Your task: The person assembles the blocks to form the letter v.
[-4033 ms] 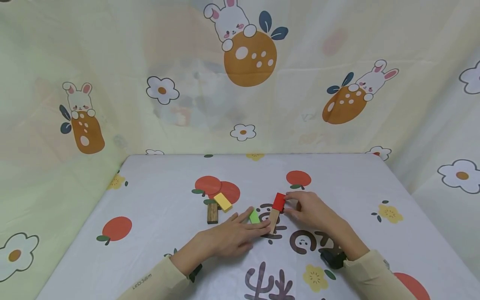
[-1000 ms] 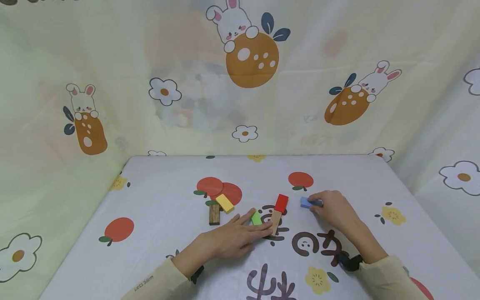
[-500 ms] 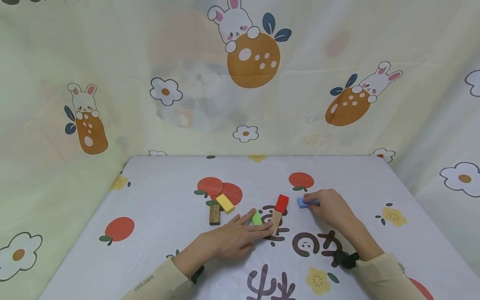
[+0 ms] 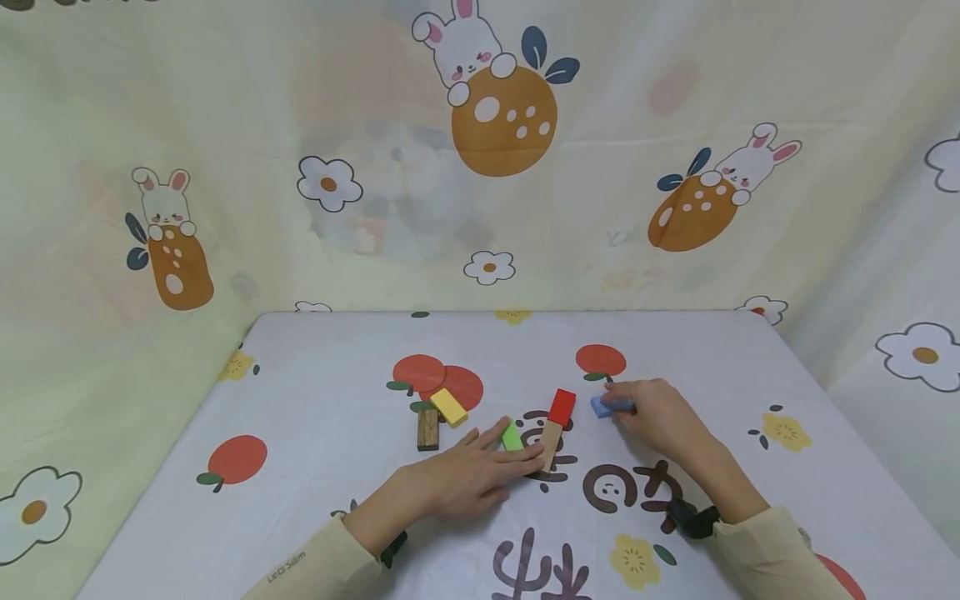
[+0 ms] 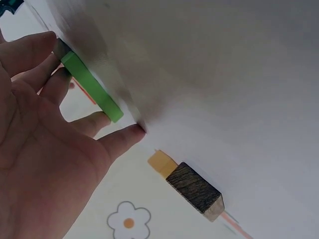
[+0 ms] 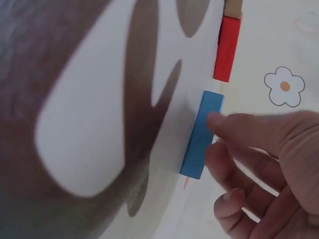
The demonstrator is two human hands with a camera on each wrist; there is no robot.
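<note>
The right hand pinches a blue block lying on the table; in the right wrist view the thumb is on the face of the blue block, near a red block. On the table, the red block lies end to end with a plain wood block. The left hand lies with fingers spread, its fingertips touching the plain block and beside a green block. In the left wrist view the green block stands by the fingers of the left hand.
A yellow block and a dark wood block lie left of the hands, close together. The table has a printed cloth with fruit and flowers. A patterned curtain hangs behind it.
Four seconds ago the right hand was at the red block; since then it has gone right and holds the blue block, which has slid slightly left. The left hand has stayed in place.
</note>
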